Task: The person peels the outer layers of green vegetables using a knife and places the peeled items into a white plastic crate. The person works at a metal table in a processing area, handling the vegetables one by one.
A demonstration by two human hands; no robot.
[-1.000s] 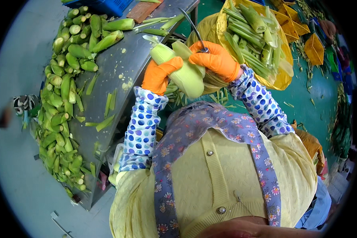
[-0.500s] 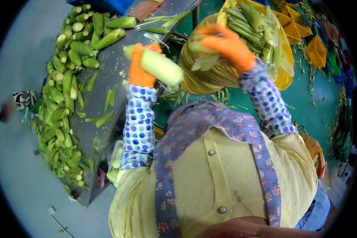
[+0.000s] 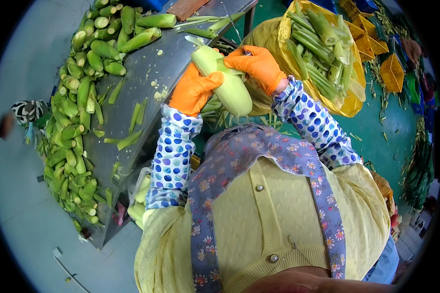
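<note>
An ear of corn point(image 3: 233, 95), still wrapped in pale green husk, lies tilted in front of me. My left hand point(image 3: 191, 92), in an orange glove, is closed around its left side with the thumb across it. At the upper right of the ear, my right hand point(image 3: 259, 68), also gloved in orange, pinches a husk leaf point(image 3: 233, 71) that is partly pulled away. A small dark metal piece shows at the right fingers; its kind is unclear.
Unpeeled corn ears point(image 3: 73, 132) are heaped along the left of the metal table point(image 3: 117, 168), with loose husk scraps nearby. A yellow bag point(image 3: 278, 36) full of stripped husks stands at the right. Yellow crates point(image 3: 391, 72) lie beyond it. Husk bits litter the green floor point(image 3: 376, 127).
My right hand has come left from the yellow bag to the ear, no longer holding the loose husk, and grips a leaf. The ear has shifted right and is tilted more steeply.
</note>
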